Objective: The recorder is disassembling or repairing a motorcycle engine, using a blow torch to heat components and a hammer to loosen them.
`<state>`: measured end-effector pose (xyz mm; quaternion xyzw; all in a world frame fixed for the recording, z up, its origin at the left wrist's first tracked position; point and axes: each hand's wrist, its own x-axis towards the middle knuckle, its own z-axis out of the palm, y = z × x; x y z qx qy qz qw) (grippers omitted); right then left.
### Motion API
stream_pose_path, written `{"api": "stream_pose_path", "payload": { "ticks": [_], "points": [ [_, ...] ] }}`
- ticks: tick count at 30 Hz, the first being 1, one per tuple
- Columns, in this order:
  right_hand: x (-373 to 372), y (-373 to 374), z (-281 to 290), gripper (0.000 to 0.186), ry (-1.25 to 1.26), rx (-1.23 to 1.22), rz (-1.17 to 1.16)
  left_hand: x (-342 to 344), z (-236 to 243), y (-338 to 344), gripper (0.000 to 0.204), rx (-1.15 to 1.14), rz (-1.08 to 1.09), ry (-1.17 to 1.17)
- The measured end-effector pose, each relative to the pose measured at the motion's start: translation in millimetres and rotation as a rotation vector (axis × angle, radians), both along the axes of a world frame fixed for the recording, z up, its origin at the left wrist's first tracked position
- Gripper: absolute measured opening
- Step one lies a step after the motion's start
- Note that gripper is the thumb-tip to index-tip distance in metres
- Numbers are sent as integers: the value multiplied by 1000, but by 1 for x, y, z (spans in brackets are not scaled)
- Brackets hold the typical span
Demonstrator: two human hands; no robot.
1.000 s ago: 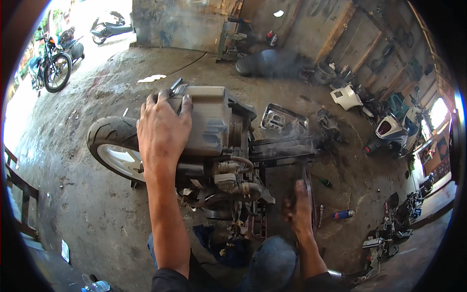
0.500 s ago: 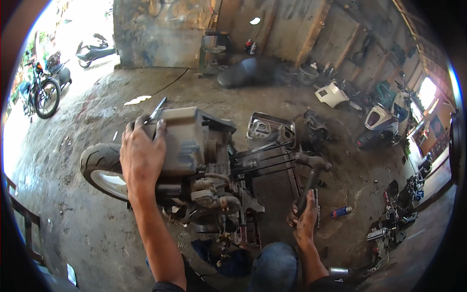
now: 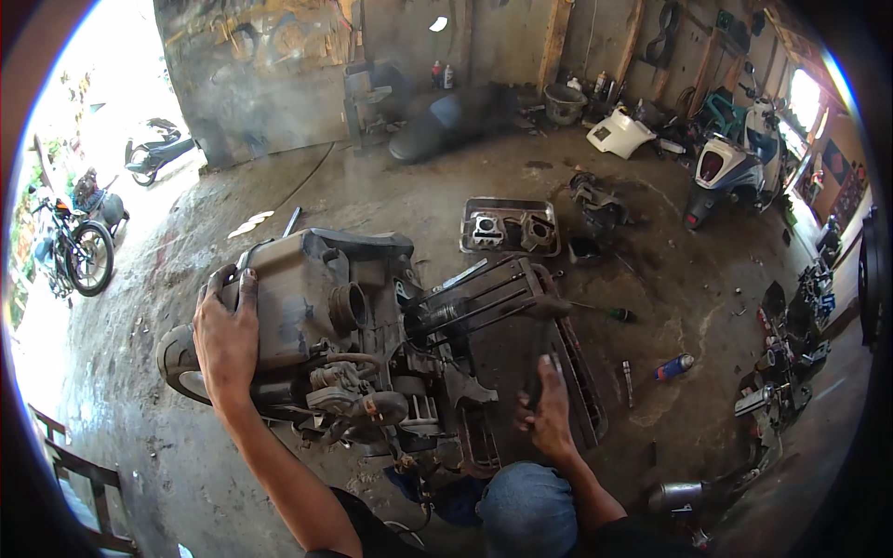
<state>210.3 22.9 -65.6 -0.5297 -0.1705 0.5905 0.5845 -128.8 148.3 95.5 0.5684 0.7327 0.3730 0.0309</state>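
My left hand (image 3: 226,339) lies over the edge of a dusty brown air filter box (image 3: 284,293), fingers curled over its top. The box sits on a motorcycle engine (image 3: 358,395), with a rear wheel (image 3: 177,358) attached at the left. Long thin studs (image 3: 488,302) stick out from the engine to the right. My right hand (image 3: 551,409) is closed around the handle of a hammer (image 3: 541,307), whose head is smeared by motion near the stud ends. Below the studs is a reddish-brown slotted metal frame (image 3: 581,377). My knee (image 3: 527,511) is close to the engine.
A metal tray (image 3: 465,244) of engine parts lies beyond the studs. Right of the frame are a screwdriver (image 3: 609,312), a slim metal tool (image 3: 628,383) and a blue spray can (image 3: 674,367). A scooter (image 3: 735,167) stands far right; another motorcycle (image 3: 79,246) is left.
My right hand has swung the hammer left, toward the stud ends. The whole view has shifted, and my left hand stays on the air filter box.
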Motion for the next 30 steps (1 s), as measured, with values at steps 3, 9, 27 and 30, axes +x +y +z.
{"api": "stream_pose_path", "payload": {
  "ticks": [3,9,27,30],
  "points": [
    [-4,3,1,44,-32,32,4,12,11,-4,51,-104,133,77],
    [-3,3,6,45,-49,-45,60,3,7,-6,56,-61,32,6],
    [-22,3,-23,62,-225,-81,-8,0,2,-1,59,-31,50,55],
    [-14,1,-26,52,-56,-5,-51,6,8,-3,62,-78,89,78]
  ]
}}
